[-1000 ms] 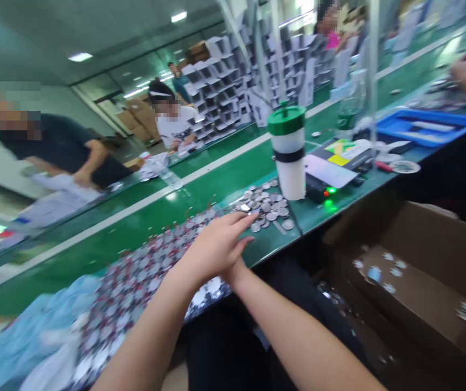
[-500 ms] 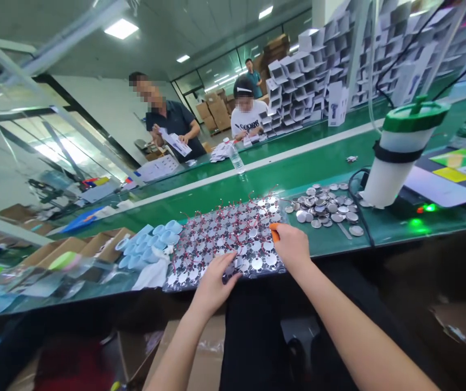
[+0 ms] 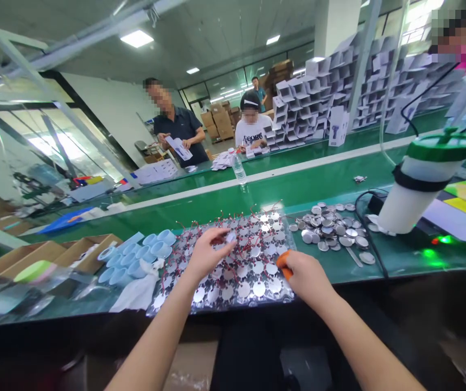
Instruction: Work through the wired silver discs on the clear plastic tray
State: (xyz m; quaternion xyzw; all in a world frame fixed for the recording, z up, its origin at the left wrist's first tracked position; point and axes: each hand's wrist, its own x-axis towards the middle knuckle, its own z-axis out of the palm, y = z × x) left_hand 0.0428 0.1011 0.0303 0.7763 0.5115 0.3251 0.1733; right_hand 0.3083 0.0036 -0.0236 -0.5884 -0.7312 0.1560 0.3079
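Over the panel, my left hand [image 3: 206, 252] pinches a small silver disc [image 3: 231, 237] between thumb and forefinger. The panel [image 3: 228, 293] is a flat sheet of round silver pieces with notched edges, with short red wires standing up from many of them. At the panel's right edge, my right hand [image 3: 308, 277] is closed, and an orange piece [image 3: 285, 264] shows at its fingertips. Whether that is a finger cover or something held I cannot make out. Beyond it lies a heap of round metal discs [image 3: 330, 225].
Light blue cups [image 3: 135, 255], a white cloth [image 3: 135, 293] and cardboard boxes [image 3: 59, 255] sit on the left. A white bottle with a green lid [image 3: 423, 182] and a black cable [image 3: 365, 228] are on the right. Behind runs a green belt [image 3: 200, 203]; co-workers sit and stand beyond.
My left hand has moved up and away over the panel, and a silver disc now shows in its fingers. My right hand stays by the panel's right edge. The view has shifted.
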